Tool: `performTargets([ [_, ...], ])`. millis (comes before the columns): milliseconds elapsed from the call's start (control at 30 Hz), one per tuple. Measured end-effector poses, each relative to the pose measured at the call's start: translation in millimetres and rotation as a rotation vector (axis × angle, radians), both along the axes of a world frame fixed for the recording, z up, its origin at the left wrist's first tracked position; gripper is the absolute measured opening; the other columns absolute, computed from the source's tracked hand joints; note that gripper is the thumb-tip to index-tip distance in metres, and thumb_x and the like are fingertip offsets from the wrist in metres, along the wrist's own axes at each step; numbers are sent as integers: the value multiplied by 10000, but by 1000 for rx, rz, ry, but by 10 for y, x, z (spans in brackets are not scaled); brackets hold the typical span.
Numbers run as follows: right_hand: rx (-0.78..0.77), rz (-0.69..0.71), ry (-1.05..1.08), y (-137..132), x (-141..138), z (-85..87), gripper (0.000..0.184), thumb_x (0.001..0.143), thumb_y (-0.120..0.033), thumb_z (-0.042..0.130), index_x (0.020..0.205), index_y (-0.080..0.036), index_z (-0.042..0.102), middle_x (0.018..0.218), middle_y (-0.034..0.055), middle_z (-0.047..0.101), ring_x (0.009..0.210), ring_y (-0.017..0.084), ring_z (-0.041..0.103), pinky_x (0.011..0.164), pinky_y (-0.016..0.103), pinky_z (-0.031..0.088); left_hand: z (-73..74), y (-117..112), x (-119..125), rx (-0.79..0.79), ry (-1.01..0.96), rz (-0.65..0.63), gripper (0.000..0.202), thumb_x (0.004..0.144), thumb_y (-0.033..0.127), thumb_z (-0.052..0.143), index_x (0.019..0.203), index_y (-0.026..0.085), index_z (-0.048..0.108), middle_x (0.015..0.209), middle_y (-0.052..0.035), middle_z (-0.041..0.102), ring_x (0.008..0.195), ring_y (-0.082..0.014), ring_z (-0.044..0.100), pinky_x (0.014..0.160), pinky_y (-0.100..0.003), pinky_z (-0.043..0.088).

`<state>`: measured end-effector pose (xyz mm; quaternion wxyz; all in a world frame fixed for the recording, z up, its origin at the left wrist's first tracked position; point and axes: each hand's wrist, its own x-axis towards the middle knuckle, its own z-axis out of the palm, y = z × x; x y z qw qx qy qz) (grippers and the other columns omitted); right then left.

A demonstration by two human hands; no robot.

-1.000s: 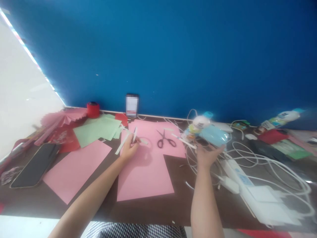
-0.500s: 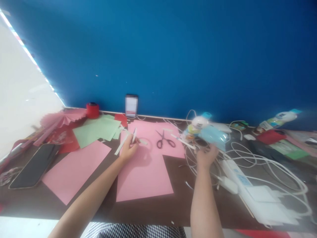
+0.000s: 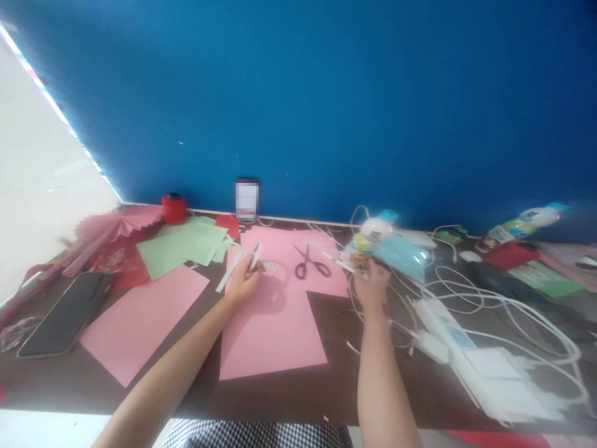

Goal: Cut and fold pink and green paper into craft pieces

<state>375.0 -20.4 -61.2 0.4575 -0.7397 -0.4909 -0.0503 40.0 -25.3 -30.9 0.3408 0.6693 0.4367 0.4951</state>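
Observation:
My left hand (image 3: 246, 278) is closed on a white paper strip (image 3: 229, 274) above a pink sheet (image 3: 273, 336). A narrow piece with a bluish tip (image 3: 256, 254) sticks up between its fingers. Dark-handled scissors (image 3: 306, 264) lie spread on the pink paper, between my hands. On the right, my right hand (image 3: 372, 283) is down among white strips and cables, just in front of a white bottle with a blue cap (image 3: 375, 229). A light blue packet (image 3: 403, 255) lies beside it. Blur and overlap hide what the right fingers touch.
A power strip (image 3: 448, 330) with looping white cables (image 3: 513, 311) spreads over the right side. At left lie a dark phone (image 3: 65, 314), green sheets (image 3: 186, 242) and a pink folded fan (image 3: 121, 221). A lit phone (image 3: 247, 200) leans on the blue wall.
My right hand has moved left, from the light blue packet toward the white strips in front of the bottle. My left hand stays almost in place with the paper strip.

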Motion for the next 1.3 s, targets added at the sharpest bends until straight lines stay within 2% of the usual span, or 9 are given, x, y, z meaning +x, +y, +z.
performTargets([
  [233,9,-14,-322,-90,-35,64,362,684,-177,456,1009,-123,606,927,141,485,913,273,444,838,427,352,-8,0,7,3,1,6,39,725,168,443,704,178,473,748,1,575,683,-134,506,629,-250,377],
  [400,143,36,-289,-111,-131,194,146,736,-242,486,794,-155,587,792,88,533,792,222,478,772,366,391,-3,-2,-2,-6,13,20,49,718,157,444,704,177,486,736,3,565,672,-132,496,627,-250,381],
  [500,236,36,-277,-131,-216,292,197,804,-296,456,706,-165,567,692,71,541,726,206,495,725,335,406,0,-9,1,9,10,18,88,738,153,441,776,178,516,771,-5,555,687,-133,501,657,-263,402],
  [667,243,284,-270,-212,-661,463,214,847,-250,397,750,-174,572,718,64,569,733,191,524,695,307,414,-27,22,46,69,-27,48,170,837,186,395,979,186,490,854,-35,559,770,-143,545,737,-296,432],
  [900,-194,857,-267,-270,-1413,349,221,840,-205,423,950,-200,615,930,68,607,862,185,559,784,321,448,-59,94,-1,173,-10,365,156,882,259,401,960,173,504,997,-94,592,959,-192,545,873,-356,397],
  [1000,-262,904,-315,-259,-1512,271,326,846,-217,422,1142,-199,558,1116,93,582,1009,214,529,876,374,423,-65,118,-36,217,33,419,162,864,291,447,926,175,541,965,-86,608,870,-184,552,796,-329,433],
  [1100,-255,885,-370,-241,-1544,252,329,865,-241,406,1156,-216,560,1219,92,552,1101,247,485,967,474,332,-68,161,-79,294,46,463,172,857,297,466,930,180,568,862,-62,614,744,-159,552,710,-295,454],
  [1200,-185,867,-305,-252,-1588,285,277,878,-246,395,1032,-233,626,1132,76,613,1045,246,517,962,502,320,-80,189,-106,378,95,415,165,844,298,499,919,183,591,840,-51,607,718,-147,554,694,-287,463],
  [1300,-44,868,-69,-315,-1673,340,256,867,-259,433,1057,-222,601,1022,76,635,941,208,554,877,410,419,-111,165,-67,453,148,287,141,823,296,540,867,178,604,855,-58,600,767,-154,566,718,-294,473],
])
